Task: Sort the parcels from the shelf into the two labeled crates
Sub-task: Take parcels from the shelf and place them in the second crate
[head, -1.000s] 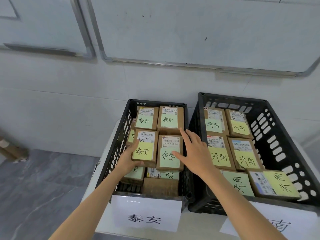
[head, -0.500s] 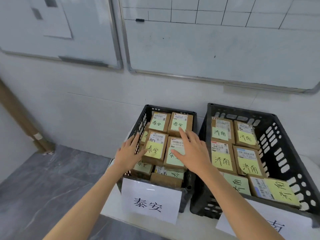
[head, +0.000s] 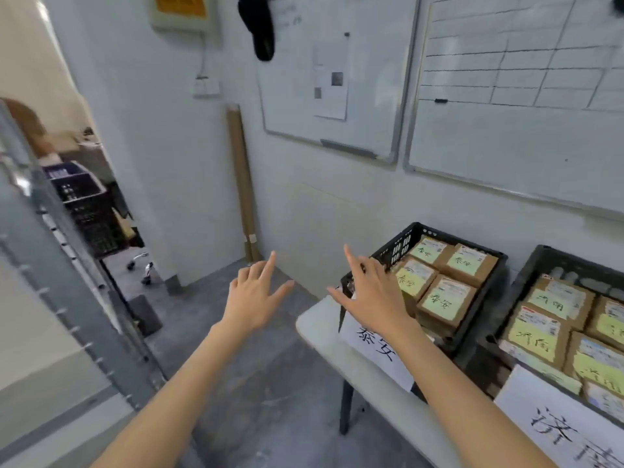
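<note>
L hand point(head: 256, 295) is empty, fingers spread & straight, out over the grey floor point(head: 270, 383), left of the white table point(head: 320, 336). R hand point(head: 371, 298) is the same, splayed & holding nothing, in front of the near-left corner of the left black crate point(head: 395, 246); can't tell if it touches. That crate has a paper sign point(head: 374, 346) on front and is packed w/ brown parcels point(head: 445, 298), green/yellow notes on top. Right black crate point(head: 574, 265) sits just beside it, also full of tagged parcels point(head: 533, 336). Grey metal shelf post point(head: 57, 265) is at far left.
</note>
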### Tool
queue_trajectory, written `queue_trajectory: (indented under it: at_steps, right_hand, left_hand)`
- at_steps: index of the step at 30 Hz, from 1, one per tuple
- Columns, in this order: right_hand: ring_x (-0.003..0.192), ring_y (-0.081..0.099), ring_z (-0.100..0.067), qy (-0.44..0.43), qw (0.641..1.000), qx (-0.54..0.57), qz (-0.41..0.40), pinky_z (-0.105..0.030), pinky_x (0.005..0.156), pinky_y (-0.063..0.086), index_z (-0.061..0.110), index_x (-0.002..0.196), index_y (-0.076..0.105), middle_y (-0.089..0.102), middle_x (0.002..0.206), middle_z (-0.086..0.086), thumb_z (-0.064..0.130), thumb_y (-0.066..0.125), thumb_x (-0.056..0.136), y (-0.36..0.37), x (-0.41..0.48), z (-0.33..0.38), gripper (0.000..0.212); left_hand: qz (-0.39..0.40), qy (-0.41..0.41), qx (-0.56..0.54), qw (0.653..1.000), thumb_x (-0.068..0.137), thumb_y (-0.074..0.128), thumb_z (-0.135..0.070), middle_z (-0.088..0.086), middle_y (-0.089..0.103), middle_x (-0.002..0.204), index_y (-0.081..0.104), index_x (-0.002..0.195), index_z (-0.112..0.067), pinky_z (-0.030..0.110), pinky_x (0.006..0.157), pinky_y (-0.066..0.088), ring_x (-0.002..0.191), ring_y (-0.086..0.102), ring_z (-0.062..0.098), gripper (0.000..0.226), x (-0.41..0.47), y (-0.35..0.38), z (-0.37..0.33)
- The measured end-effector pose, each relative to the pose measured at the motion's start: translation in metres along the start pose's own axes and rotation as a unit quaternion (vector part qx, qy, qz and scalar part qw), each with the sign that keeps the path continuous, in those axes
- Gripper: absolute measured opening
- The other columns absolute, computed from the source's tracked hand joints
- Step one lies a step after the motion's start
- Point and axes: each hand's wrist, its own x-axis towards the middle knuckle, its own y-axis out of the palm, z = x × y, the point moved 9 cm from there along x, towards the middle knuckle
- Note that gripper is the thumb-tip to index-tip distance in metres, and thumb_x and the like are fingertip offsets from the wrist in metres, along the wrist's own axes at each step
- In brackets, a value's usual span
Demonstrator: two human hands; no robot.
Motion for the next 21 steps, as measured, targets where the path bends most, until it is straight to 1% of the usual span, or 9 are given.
queue_trajectory:
  at_steps: [4, 9, 13, 17, 21]
  right_hand:
    - [0.148, 0.015, -0.023, -0.094, 0.995, 0.035, 0.019, -0.047, 0.113, 0.025, 0.029, 0.157, -0.005, 0.023, 0.159, -0.006, 0.069, 0.033, 0.093, 0.004, -0.025, 0.106, 0.085]
    - [0.15, 0.012, -0.023, -0.212, 0.976, 0.046, 0.034, -0.046, 0.114, 0.026, 0.03, 0.157, -0.007, 0.02, 0.161, -0.006, 0.07, 0.028, 0.094, 0.01, -0.064, 0.24, 0.083]
    - [0.149, 0.014, -0.023, -0.311, 0.947, 0.073, 0.044, -0.047, 0.113, 0.026, 0.028, 0.157, -0.004, 0.022, 0.16, -0.006, 0.068, 0.029, 0.095, 0.011, -0.11, 0.349, 0.081]
    - [0.147, 0.02, -0.024, -0.394, 0.913, 0.096, 0.054, -0.047, 0.113, 0.028, 0.024, 0.158, 0.004, 0.026, 0.159, -0.006, 0.066, 0.032, 0.095, 0.012, -0.166, 0.455, 0.08]
    - [0.144, 0.024, -0.024, -0.461, 0.876, 0.122, 0.064, -0.045, 0.111, 0.029, 0.025, 0.157, 0.009, 0.03, 0.156, -0.006, 0.066, 0.034, 0.095, 0.013, -0.229, 0.56, 0.078]
  left_hand:
    - [-0.047, -0.077, -0.004, 0.996, 0.094, 0.03, -0.066, -0.003, 0.033, 0.151, 0.007, 0.155, -0.033, 0.042, 0.108, 0.024, 0.137, 0.025, 0.024, 0.073, -0.08, -0.065, 0.063]
    - [-0.098, -0.173, 0.018, 0.98, 0.095, 0.03, -0.064, -0.001, 0.034, 0.151, 0.01, 0.155, -0.033, 0.041, 0.111, 0.022, 0.137, 0.026, 0.024, 0.071, -0.186, -0.145, 0.136]
    - [-0.139, -0.259, 0.04, 0.955, 0.097, 0.03, -0.062, 0.0, 0.029, 0.155, 0.016, 0.155, -0.028, 0.041, 0.112, 0.02, 0.14, 0.022, 0.024, 0.069, -0.278, -0.204, 0.191]
    - [-0.167, -0.332, 0.056, 0.926, 0.097, 0.031, -0.062, 0.001, 0.027, 0.157, 0.016, 0.155, -0.028, 0.041, 0.113, 0.018, 0.142, 0.02, 0.023, 0.07, -0.37, -0.255, 0.243]
    - [-0.187, -0.403, 0.094, 0.891, 0.096, 0.032, -0.063, 0.002, 0.026, 0.157, 0.015, 0.155, -0.028, 0.042, 0.113, 0.018, 0.143, 0.02, 0.024, 0.071, -0.467, -0.305, 0.294]
